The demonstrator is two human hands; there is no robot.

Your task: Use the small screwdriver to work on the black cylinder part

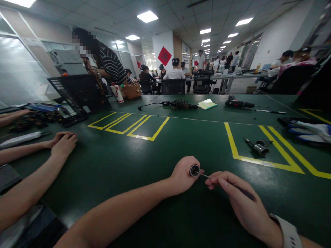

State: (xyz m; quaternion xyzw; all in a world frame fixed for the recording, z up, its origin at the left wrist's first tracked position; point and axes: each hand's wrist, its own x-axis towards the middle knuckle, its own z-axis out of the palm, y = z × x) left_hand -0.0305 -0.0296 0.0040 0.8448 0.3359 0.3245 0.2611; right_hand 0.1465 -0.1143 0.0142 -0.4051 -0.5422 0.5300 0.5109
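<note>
Near the middle of the lower half of the frame, our left hand [182, 175] is wrapped around a round metal part [193, 170], its hollow end turned toward us; the fingers hide the rest of it. Just right of it, our right hand [236, 194] grips a thin-shafted tool [203, 175] between thumb and fingers. The shaft points left and its tip meets the hollow end; we cannot tell how deep it reaches. A pale wristband [286, 230] circles our right wrist at the lower right.

Under both hands we have a dark green table [144, 168]. Right of centre, loose metal pieces [258, 147] lie inside a yellow tape outline [269, 162]. Above them, toward the upper right, we see a dark power tool [239, 103] and a pen [270, 111]. Left of the power tool, a notepad [207, 104] lies just beside a tangle of black cable [178, 104].

At the left of the frame, a co-worker's hands [63, 143] rest near the tabletop; we cannot tell whether they hold anything. At the upper left, a person in a striped top [112, 63] stands behind a black frame [77, 94].
</note>
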